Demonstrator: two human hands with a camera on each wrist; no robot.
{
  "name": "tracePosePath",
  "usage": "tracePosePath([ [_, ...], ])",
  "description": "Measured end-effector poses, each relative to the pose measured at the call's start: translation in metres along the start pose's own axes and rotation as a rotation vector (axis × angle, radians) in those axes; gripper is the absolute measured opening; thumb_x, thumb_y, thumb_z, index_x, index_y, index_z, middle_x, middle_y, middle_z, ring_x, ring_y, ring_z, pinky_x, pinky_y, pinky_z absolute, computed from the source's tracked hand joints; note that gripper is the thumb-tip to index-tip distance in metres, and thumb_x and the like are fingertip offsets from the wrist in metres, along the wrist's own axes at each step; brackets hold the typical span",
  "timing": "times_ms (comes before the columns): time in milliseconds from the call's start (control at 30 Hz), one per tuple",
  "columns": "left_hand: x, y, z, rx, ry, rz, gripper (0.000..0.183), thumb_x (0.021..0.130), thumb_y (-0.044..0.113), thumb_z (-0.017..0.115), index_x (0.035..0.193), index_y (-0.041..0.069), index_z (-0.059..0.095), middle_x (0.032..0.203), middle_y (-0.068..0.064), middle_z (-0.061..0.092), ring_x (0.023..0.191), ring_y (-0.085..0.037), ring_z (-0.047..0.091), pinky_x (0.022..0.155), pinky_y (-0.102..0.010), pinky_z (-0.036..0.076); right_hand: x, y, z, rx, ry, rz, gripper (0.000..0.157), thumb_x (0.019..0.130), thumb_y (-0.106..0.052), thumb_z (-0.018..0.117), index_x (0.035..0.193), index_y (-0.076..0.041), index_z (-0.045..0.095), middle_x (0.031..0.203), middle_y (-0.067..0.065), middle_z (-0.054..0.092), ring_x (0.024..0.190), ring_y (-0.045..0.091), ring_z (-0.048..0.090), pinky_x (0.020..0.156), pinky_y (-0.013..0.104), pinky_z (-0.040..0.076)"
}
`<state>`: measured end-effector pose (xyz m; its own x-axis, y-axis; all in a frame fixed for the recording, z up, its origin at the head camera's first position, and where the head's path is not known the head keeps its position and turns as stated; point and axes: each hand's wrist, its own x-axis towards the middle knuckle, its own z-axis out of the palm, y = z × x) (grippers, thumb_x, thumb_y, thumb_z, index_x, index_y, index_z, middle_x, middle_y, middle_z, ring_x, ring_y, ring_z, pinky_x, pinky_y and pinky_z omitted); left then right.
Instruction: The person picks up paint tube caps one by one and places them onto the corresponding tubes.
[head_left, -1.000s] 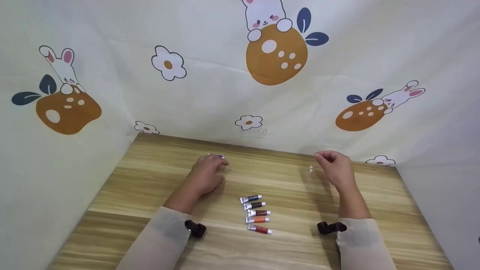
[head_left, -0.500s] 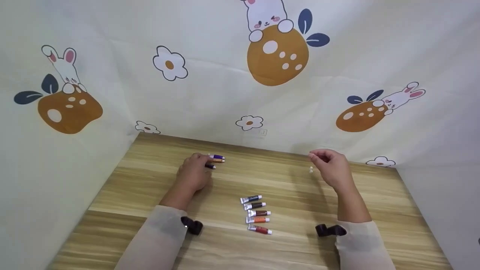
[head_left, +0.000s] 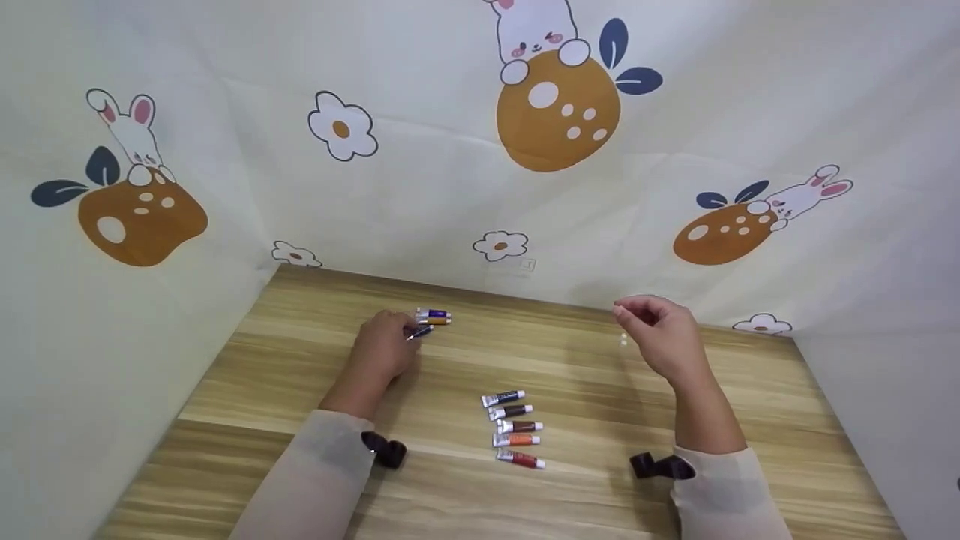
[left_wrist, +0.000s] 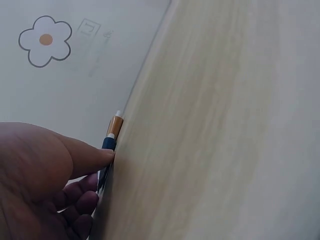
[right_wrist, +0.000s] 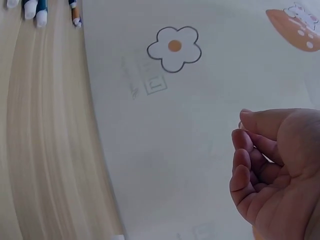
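Observation:
In the head view my left hand [head_left: 384, 346] pinches a small dark blue paint tube [head_left: 422, 331] with a white cap, at the back left of the table. Its thumb lies along the tube [left_wrist: 108, 143] in the left wrist view; the tube's rear end is hidden by the hand. Just beyond lie a purple paint tube [head_left: 436, 313] and an ochre one [head_left: 436, 321], side by side. My right hand [head_left: 664, 337] is raised at the back right, thumb and index fingertips together, other fingers curled. Two tiny white pieces [head_left: 623, 340] lie below its fingertips.
Several paint tubes lie in a column at the table's middle: dark blue [head_left: 502, 398], dark brown [head_left: 510, 412], reddish brown [head_left: 519, 427], orange [head_left: 516, 440] and red [head_left: 520, 458]. A printed cloth [head_left: 420, 195] stands behind the wooden table [head_left: 315, 300].
My left hand has drawn back left from over the tubes and now pinches the dark blue one, whose front end has turned slightly. My right hand has drifted a little left.

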<state>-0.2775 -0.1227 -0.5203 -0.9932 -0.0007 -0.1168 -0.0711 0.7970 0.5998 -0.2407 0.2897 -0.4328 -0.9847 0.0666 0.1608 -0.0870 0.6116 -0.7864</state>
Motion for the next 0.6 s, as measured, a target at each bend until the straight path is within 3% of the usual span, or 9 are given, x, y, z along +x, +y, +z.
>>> tracePosePath([
  [233, -0.001, 0.005, 0.0, -0.027, -0.031, -0.05, 0.021, 0.106, 0.016, 0.066, 0.124, 0.01, 0.073, 0.126, -0.011, 0.069, 0.109, -0.026, 0.064, 0.09, -0.041, 0.056, -0.011, -0.018, -0.001, 0.02, -0.009, -0.048, 0.029, 0.102, -0.035, 0.075, 0.115, -0.01, 0.08, 0.101, 0.006, 0.076, 0.087, 0.014, 0.064, 0.073, 0.02, 0.053],
  [433, -0.007, 0.019, -0.002, -0.061, 0.034, 0.04, 0.02, 0.105, 0.017, 0.069, 0.12, 0.008, 0.076, 0.121, -0.01, 0.076, 0.107, -0.025, 0.068, 0.092, -0.044, 0.058, -0.024, -0.037, -0.001, 0.074, 0.003, -0.105, 0.025, 0.1, -0.034, 0.078, 0.112, -0.012, 0.082, 0.096, 0.001, 0.074, 0.082, 0.013, 0.061, 0.07, 0.022, 0.052],
  [600, -0.014, 0.035, -0.003, -0.101, 0.059, 0.104, 0.023, 0.105, 0.019, 0.07, 0.123, 0.006, 0.076, 0.12, -0.013, 0.071, 0.11, -0.026, 0.068, 0.096, -0.044, 0.059, -0.035, -0.053, -0.001, 0.088, 0.009, -0.148, 0.017, 0.099, -0.028, 0.079, 0.108, -0.014, 0.082, 0.095, -0.001, 0.073, 0.083, 0.014, 0.062, 0.071, 0.022, 0.052],
])
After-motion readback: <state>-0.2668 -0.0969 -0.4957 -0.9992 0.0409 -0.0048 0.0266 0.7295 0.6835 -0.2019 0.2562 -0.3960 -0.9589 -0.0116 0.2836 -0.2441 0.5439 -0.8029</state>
